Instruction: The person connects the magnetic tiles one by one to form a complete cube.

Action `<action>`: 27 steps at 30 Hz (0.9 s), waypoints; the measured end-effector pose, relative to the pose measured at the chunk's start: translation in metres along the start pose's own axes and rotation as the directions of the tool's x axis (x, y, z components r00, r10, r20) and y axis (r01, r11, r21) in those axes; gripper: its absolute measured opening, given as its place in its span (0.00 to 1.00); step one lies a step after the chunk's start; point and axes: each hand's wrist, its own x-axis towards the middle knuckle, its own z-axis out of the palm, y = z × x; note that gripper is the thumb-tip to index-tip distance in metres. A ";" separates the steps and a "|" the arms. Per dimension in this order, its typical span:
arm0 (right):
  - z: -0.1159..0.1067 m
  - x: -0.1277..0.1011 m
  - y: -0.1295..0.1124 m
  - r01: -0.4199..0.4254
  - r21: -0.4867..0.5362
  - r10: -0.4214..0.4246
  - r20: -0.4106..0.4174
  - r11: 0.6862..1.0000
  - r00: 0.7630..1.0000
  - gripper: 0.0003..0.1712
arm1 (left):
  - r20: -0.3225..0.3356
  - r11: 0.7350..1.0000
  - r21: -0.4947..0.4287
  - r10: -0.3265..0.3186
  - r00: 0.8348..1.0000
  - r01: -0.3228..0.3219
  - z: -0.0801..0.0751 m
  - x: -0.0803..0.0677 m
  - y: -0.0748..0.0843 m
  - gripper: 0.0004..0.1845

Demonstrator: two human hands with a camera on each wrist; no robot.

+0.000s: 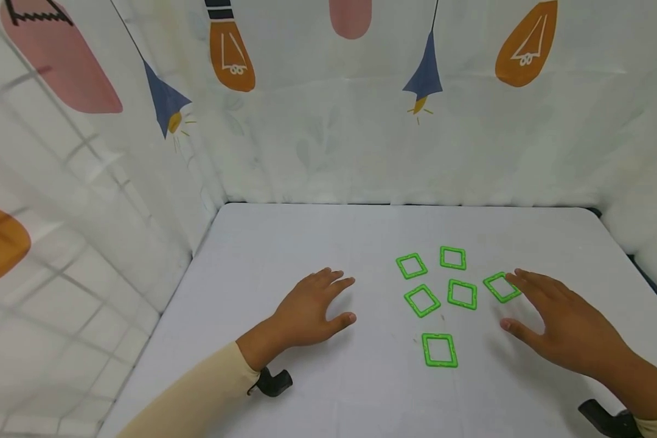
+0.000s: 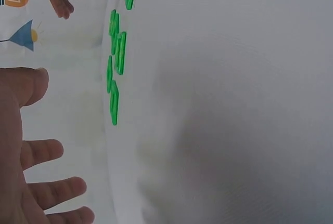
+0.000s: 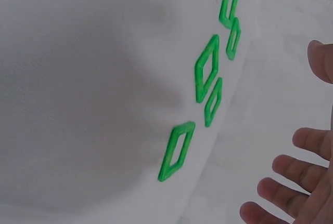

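Observation:
Several green square frames lie flat and apart on the white table. One square frame is nearest the person, and the others, such as the square frame, form a loose group behind it. My left hand hovers left of the group, fingers spread and holding nothing. On the other side, my right hand is held over the table with thumb and fingers apart. Its fingertips overlap the rightmost square frame in the head view. In the right wrist view that square frame shows whole, apart from the fingers.
The white table has rounded far corners. A pale curtain printed with lamps and bulbs hangs behind it and along the left side. Black straps sit at both wrists, beside beige sleeves.

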 end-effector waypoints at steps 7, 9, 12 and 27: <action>0.010 0.001 -0.011 0.033 0.030 -0.034 0.019 0.999 0.999 0.49 | 0.020 0.999 -0.033 0.021 1.000 -0.020 0.007 0.001 0.007 0.35; 0.012 0.000 -0.014 0.037 0.044 -0.038 0.021 0.998 0.999 0.48 | 0.026 0.999 -0.038 0.031 0.999 -0.030 0.009 0.000 0.008 0.35; 0.017 -0.001 -0.018 0.043 0.062 -0.045 0.021 0.997 0.999 0.47 | 0.035 0.998 -0.041 0.048 0.998 -0.046 0.011 0.000 0.011 0.35; 0.037 -0.004 -0.037 0.128 0.113 -0.134 0.044 0.985 0.990 0.42 | 0.104 0.995 -0.038 0.092 0.990 -0.088 0.024 -0.001 0.021 0.35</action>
